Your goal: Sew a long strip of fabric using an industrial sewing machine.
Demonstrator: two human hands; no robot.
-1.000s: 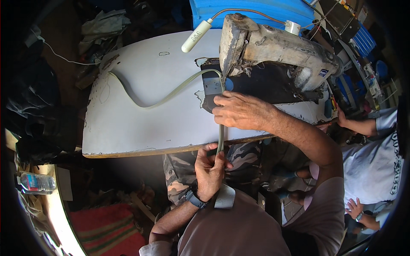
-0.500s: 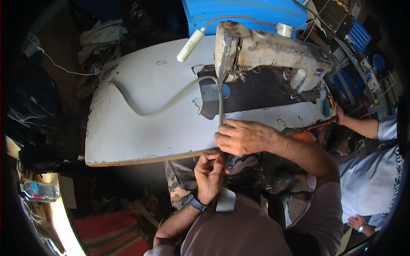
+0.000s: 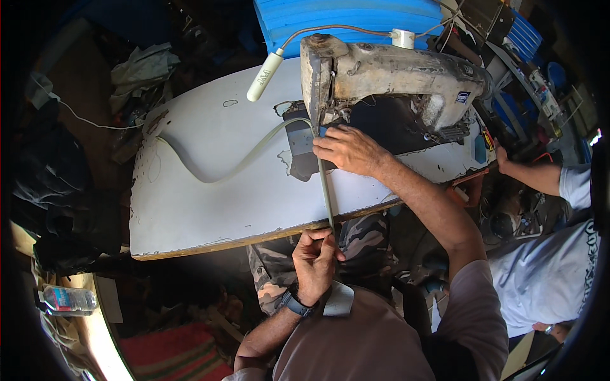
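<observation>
A long, narrow grey-green strip runs from the table's front edge up beneath the head of a worn sewing machine. From there its far end curves away to the left across the white tabletop. My left hand, with a dark watch on the wrist, pinches the strip just off the front edge. Close below the machine's needle area, my right hand has its fingers closed at the strip. The needle and presser foot cannot be made out clearly. Between my hands the strip looks straight and taut.
A white stick lamp hangs on a bent neck left of the machine head. Another person is at the right, one hand at the table's edge. A plastic bottle lies at lower left. Blue material rises behind the machine.
My right hand has moved away from me along the strip, from near the front edge to beside the machine's needle area. My left hand stays near the edge. The view has shifted slightly.
</observation>
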